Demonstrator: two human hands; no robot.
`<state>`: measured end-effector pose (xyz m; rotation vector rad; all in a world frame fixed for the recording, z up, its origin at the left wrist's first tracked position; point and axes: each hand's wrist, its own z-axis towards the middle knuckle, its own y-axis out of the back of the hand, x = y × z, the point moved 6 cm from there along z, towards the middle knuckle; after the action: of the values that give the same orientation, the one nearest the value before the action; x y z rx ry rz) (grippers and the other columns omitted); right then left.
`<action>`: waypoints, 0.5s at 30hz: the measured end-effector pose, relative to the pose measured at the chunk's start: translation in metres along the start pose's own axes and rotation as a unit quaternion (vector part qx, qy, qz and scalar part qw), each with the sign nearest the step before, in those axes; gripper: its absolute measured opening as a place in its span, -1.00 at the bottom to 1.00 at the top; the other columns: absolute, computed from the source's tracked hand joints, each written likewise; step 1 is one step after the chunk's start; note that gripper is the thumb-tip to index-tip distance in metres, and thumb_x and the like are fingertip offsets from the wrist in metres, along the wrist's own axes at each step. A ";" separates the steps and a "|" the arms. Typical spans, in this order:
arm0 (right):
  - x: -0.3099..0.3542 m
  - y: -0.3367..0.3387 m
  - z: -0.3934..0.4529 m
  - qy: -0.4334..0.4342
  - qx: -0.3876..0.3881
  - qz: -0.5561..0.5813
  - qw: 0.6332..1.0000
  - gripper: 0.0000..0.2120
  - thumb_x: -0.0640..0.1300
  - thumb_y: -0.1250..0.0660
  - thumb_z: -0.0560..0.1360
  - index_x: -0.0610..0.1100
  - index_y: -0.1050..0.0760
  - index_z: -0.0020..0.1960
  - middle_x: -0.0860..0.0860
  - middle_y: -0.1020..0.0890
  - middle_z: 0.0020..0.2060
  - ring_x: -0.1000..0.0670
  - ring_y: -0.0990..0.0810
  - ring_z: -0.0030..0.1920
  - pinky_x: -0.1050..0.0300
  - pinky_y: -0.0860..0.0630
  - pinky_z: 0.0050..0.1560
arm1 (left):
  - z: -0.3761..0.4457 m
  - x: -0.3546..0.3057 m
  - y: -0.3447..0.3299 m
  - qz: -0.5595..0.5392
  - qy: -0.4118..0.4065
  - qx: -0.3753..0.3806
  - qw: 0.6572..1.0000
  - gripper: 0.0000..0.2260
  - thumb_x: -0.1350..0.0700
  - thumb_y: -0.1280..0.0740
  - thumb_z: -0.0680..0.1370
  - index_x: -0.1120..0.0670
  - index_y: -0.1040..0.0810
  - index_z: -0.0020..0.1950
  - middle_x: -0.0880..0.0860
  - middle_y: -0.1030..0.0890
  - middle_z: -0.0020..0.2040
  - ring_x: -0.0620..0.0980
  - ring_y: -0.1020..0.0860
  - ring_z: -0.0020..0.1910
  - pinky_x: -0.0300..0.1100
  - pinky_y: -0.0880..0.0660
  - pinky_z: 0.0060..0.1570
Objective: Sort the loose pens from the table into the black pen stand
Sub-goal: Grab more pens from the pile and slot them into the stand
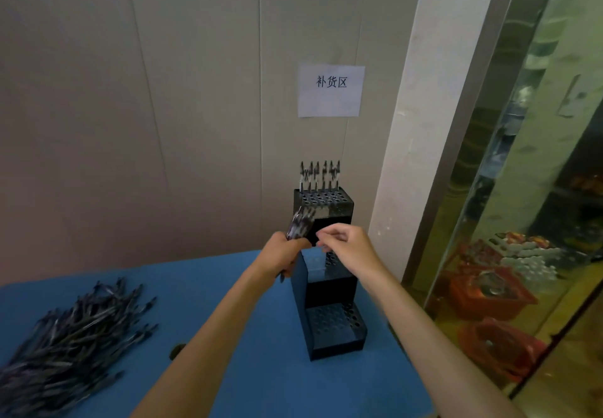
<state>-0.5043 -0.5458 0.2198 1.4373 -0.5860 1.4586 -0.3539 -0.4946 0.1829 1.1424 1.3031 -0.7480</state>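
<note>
Shop restocking corner: a paper sign reading 补货区 (restock area) hangs on the panelled wall above a blue table; a glass partition reflects red crates of goods.

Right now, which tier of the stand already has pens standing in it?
The top tier, nearest the wall: a row of pens stands upright along its back edge. The middle tier and bottom tier show only empty holes.

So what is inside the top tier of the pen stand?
A row of pens stands upright in the back holes of the stand; the holes in front look empty. How deep the pens go is hidden.
</note>
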 end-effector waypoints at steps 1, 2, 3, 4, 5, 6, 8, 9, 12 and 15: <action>0.000 -0.001 0.009 -0.002 0.013 0.009 1.000 -0.91 -0.22 -0.37 0.58 -0.19 -0.65 0.00 -0.08 -0.71 -0.17 0.13 -0.66 -0.22 0.37 -0.53 -0.20 | 0.005 -0.002 -0.001 -0.004 -0.002 0.003 1.000 -0.67 0.14 -0.37 0.54 0.07 -0.27 -0.32 0.04 -0.23 -0.48 0.00 -0.19 -0.55 -0.19 -0.18 -0.50; -0.001 -0.003 0.016 -0.003 0.024 0.016 1.000 -0.92 -0.21 -0.39 0.56 -0.17 -0.66 0.00 -0.07 -0.71 -0.17 0.09 -0.67 -0.18 0.33 -0.55 -0.18 | 0.009 -0.004 -0.002 -0.009 -0.004 0.007 1.000 -0.68 0.14 -0.37 0.54 0.07 -0.29 -0.33 0.04 -0.23 -0.48 0.00 -0.19 -0.54 -0.17 -0.17 -0.49; -0.003 -0.004 0.024 -0.001 0.031 0.019 0.999 -0.93 -0.21 -0.40 0.55 -0.16 -0.66 -0.01 -0.07 -0.71 -0.16 0.05 -0.68 -0.15 0.28 -0.58 -0.14 | 0.013 -0.006 -0.003 -0.012 -0.006 0.008 1.000 -0.67 0.14 -0.37 0.55 0.08 -0.31 -0.34 0.04 -0.24 -0.49 0.00 -0.18 -0.53 -0.16 -0.17 -0.47; -0.005 -0.006 0.031 0.005 0.036 0.021 0.999 -0.94 -0.20 -0.42 0.54 -0.14 -0.67 -0.03 -0.06 -0.72 -0.16 0.03 -0.68 -0.14 0.24 -0.60 -0.11 | 0.017 -0.007 -0.003 -0.014 -0.008 0.008 1.000 -0.67 0.13 -0.37 0.55 0.08 -0.33 -0.36 0.04 -0.25 -0.49 0.00 -0.19 -0.53 -0.15 -0.17 -0.47; -0.008 -0.007 0.037 0.012 0.040 0.019 0.999 -0.96 -0.18 -0.44 0.53 -0.11 -0.67 -0.04 -0.04 -0.72 -0.16 0.03 -0.68 -0.13 0.22 -0.61 -0.08 | 0.021 -0.009 -0.004 -0.015 -0.011 0.008 1.000 -0.68 0.12 -0.38 0.55 0.08 -0.37 -0.36 0.04 -0.26 -0.49 -0.01 -0.20 -0.53 -0.15 -0.18 -0.47; -0.010 -0.008 0.043 0.018 0.044 0.017 0.999 -0.97 -0.15 -0.45 0.52 -0.09 -0.68 -0.05 -0.01 -0.72 -0.16 0.04 -0.69 -0.13 0.20 -0.61 -0.06 | 0.025 -0.011 -0.004 -0.014 -0.013 0.008 1.000 -0.70 0.10 -0.38 0.55 0.10 -0.42 -0.35 0.03 -0.27 -0.48 -0.02 -0.21 -0.52 -0.15 -0.20 -0.48; -0.013 -0.008 0.052 0.025 0.048 0.018 0.998 -0.94 -0.10 -0.46 0.51 -0.08 -0.68 -0.07 0.00 -0.72 -0.17 0.03 -0.69 -0.13 0.13 -0.63 -0.01 | 0.030 -0.015 -0.006 -0.009 -0.015 0.009 1.000 -0.77 0.08 -0.37 0.55 0.15 -0.51 -0.26 0.02 -0.29 -0.47 -0.03 -0.23 -0.52 -0.16 -0.24 -0.48; -0.015 -0.008 0.057 0.024 0.048 0.023 0.998 -0.92 -0.10 -0.46 0.51 -0.10 -0.68 -0.07 -0.02 -0.72 -0.18 0.02 -0.69 -0.14 0.06 -0.64 0.02 | 0.032 -0.016 -0.007 -0.010 -0.013 0.010 1.000 -0.80 0.08 -0.36 0.55 0.17 -0.55 -0.21 0.01 -0.29 -0.46 -0.03 -0.23 -0.51 -0.16 -0.24 -0.48; -0.014 -0.007 0.071 0.012 0.051 0.050 0.997 -0.92 -0.13 -0.45 0.52 -0.13 -0.68 -0.08 -0.06 -0.73 -0.18 -0.03 -0.68 -0.14 -0.05 -0.61 0.07 | 0.039 -0.021 -0.009 -0.019 -0.004 0.012 1.000 -0.82 0.09 -0.33 0.56 0.20 -0.59 -0.09 0.00 -0.28 -0.45 -0.04 -0.22 -0.50 -0.15 -0.22 -0.47; -0.012 -0.008 0.086 -0.006 0.085 0.078 0.993 -0.93 -0.12 -0.44 0.53 -0.07 -0.69 -0.02 -0.02 -0.74 -0.10 -0.08 -0.69 -0.01 0.00 -0.63 0.11 | 0.048 -0.029 -0.006 -0.021 -0.007 0.000 1.000 -0.82 0.10 -0.32 0.57 0.21 -0.60 -0.08 0.01 -0.29 -0.44 -0.04 -0.24 -0.52 -0.16 -0.24 -0.49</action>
<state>-0.4588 -0.6198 0.2226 1.5607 -0.6050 1.6577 -0.3480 -0.5466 0.2047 1.1120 1.3184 -0.7854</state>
